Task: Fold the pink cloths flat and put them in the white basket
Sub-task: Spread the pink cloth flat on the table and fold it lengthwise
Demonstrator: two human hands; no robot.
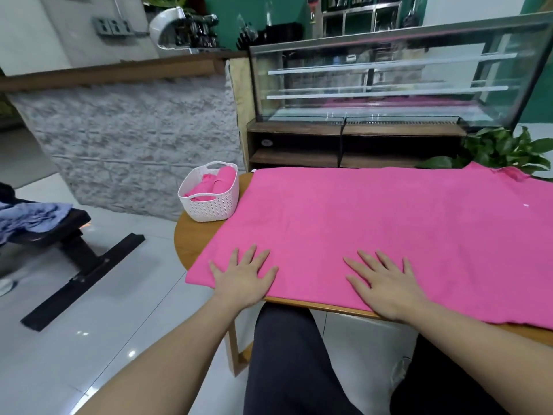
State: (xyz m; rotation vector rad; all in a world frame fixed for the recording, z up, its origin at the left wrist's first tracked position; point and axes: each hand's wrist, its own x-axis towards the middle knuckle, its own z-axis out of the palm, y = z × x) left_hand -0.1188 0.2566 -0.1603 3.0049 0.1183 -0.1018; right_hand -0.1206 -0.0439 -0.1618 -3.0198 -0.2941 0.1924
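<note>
Smoothing the pink cloth (pixel 374 223) on the tabletop (pixel 191 238) for folding, left hand (pixel 242 280) and right hand (pixel 386 286) flat, fingers (pixel 366 259) spread.

pink cloth (pixel 374 229) cut off right, table (pixel 191 235) mostly covered

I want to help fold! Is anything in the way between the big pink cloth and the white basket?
Nothing visible blocks it. The big pink cloth lies spread on the round wooden table under both flat hands. The white woven plastic basket, already holding pink cloths, stands just beyond its far-left corner.
</note>
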